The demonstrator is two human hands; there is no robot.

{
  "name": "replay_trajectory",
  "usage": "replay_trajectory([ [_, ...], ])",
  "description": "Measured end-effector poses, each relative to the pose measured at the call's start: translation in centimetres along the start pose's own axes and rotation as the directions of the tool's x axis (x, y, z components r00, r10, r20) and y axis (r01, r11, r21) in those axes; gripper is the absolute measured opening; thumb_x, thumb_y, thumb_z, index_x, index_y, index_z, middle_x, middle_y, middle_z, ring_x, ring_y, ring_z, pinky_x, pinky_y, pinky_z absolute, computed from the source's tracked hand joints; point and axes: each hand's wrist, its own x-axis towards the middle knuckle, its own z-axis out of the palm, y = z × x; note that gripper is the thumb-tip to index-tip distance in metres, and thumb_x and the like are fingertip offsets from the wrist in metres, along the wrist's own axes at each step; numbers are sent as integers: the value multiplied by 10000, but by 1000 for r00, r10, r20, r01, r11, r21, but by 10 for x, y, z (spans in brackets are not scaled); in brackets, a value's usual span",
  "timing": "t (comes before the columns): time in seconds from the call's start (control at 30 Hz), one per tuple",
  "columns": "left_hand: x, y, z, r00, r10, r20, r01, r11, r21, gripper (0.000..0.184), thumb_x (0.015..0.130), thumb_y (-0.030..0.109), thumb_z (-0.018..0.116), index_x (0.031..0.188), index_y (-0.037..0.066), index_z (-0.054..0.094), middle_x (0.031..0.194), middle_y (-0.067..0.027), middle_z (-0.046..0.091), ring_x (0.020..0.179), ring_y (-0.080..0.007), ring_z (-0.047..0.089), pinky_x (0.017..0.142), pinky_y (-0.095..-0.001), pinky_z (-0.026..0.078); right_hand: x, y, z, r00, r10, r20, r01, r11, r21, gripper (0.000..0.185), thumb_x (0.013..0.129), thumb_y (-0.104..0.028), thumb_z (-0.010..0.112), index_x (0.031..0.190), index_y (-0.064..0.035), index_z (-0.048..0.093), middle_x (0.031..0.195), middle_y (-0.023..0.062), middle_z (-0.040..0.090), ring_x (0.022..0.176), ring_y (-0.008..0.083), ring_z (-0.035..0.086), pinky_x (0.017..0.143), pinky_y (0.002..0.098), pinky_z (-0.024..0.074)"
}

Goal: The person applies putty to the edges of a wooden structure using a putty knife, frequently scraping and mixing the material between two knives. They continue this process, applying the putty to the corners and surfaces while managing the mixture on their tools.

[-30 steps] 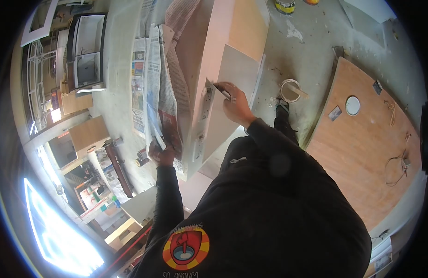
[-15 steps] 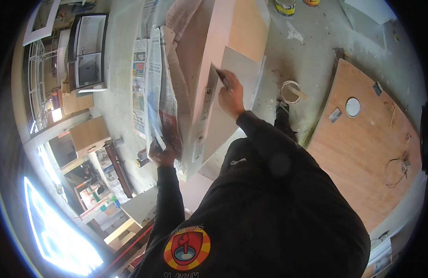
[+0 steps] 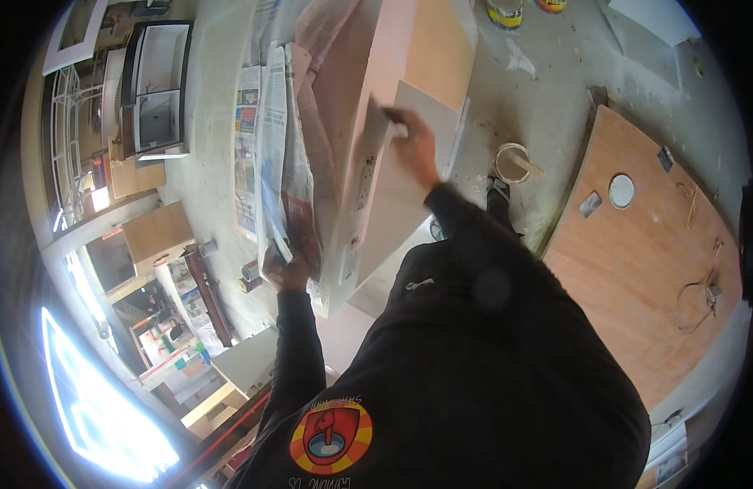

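A putty knife point(image 3: 374, 116) with a dark blade is held in my right hand point(image 3: 414, 145), its blade at the pale edge of a box-like panel piece point(image 3: 409, 175). Fittings or holes point(image 3: 366, 173) show in that edge, just below the blade. My left hand point(image 3: 285, 270) is closed around the lower end of the panel's far side, beside the newspaper point(image 3: 276, 147) that lines it; part of its fingers is hidden.
An open tub point(image 3: 513, 163) with a flat stick across it stands on the floor near my foot. A large wooden board point(image 3: 637, 261) lies at the right, with a white roll point(image 3: 621, 191) on it. Paint cans point(image 3: 505, 12) stand at the top. Cabinets point(image 3: 158, 90) are at the left.
My right hand has moved up along the panel's edge with the putty knife. My left hand has stayed where it was.
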Motion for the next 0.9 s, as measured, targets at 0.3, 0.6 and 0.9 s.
replay_trajectory([
  [0.3, -4, -49, 4, 952, -255, 170, 300, 888, -349, 175, 814, 119, 717, 896, -33, 692, 798, -164, 709, 724, -328, 703, 684, -367, 568, 43, -19, -46, 962, 250, 113, -262, 959, 107, 511, 734, 64, 493, 1210, -12, 662, 1191, 172, 692, 1098, 273, 665, 957, 331, 495],
  [0.6, 1, -5, 0, 979, 183, 87, -192, 976, 102, 203, 948, 174, 525, 975, 12, 644, 808, -87, 673, 654, -177, 659, 580, -281, 533, 25, -28, -23, 968, 93, 232, -101, 995, 26, 694, 650, 148, 407, 1272, -57, 636, 1201, 145, 654, 1191, 263, 611, 1050, 352, 434],
  [0.9, 2, 8, -17, 991, -8, 133, -29, 960, 279, 268, 855, 101, 683, 1053, -79, 671, 975, -197, 722, 911, -312, 718, 829, -373, 576, -31, -66, -87, 869, 212, 447, -303, 942, 142, 620, 729, 171, 435, 1299, -26, 581, 1261, 157, 594, 1215, 302, 580, 1001, 401, 478],
])
